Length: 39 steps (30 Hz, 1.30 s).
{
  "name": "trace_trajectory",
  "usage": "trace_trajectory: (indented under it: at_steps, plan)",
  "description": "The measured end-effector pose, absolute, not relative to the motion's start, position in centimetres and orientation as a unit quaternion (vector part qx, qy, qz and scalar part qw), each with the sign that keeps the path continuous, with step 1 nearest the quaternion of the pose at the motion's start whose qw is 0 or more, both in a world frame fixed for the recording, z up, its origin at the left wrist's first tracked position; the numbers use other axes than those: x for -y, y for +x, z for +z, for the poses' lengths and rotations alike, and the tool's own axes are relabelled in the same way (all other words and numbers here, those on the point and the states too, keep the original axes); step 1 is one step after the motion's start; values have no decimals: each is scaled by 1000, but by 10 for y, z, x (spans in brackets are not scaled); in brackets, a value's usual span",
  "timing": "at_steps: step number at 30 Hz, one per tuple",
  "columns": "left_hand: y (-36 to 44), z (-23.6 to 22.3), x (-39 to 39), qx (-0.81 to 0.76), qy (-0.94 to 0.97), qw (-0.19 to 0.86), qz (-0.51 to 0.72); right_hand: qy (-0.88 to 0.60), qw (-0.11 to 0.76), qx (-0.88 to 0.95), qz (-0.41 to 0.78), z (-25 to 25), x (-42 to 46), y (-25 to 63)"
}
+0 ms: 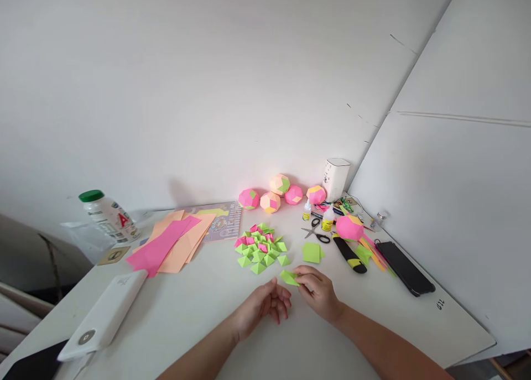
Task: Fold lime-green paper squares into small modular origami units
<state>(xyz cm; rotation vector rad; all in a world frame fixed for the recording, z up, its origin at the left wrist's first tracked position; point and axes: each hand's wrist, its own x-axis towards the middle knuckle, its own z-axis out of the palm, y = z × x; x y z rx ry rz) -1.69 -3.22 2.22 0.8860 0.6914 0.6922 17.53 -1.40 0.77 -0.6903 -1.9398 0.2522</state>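
Observation:
Between the fingertips of my right hand [318, 292] is a folded green paper piece [289, 278], pinched at its right end. My left hand [265, 306] is just left of it, fingers loosely curled and apart, with nothing in them. Beyond my hands lies a pile of folded paper units [259, 250], mostly green with a few pink ones. A small stack of green paper squares [311, 253] rests on the table to the right of the pile. Scissors [317, 230] with black handles lie spread behind that stack.
Faceted paper balls [270, 202] line the wall. Glue bottles [327, 218], a utility knife [349, 254] and a black phone [404, 267] are on the right. On the left are pink and peach paper sheets [170, 246], a white plastic bottle [108, 217] and a white device [103, 316].

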Motion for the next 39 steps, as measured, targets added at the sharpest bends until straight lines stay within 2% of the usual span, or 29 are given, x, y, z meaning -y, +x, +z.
trace_trajectory:
  at_steps: [5,9,14,19,27,39]
  plan:
    - [-19,24,12,-289,350,852,263,-290,511,804,89,6,14,174]
    - [-7,14,10,-244,344,833,357,-296,503,808,80,7,13,175]
    - [-4,4,13,-236,358,821,376,-295,485,821,65,5,11,177]
    - [-2,4,15,-272,337,805,405,-280,443,846,104,1,10,174]
    - [-1,10,15,-341,384,724,461,-283,407,856,145,3,13,171]
    - [-7,3,9,-293,333,779,445,-295,419,837,194,1,14,171]
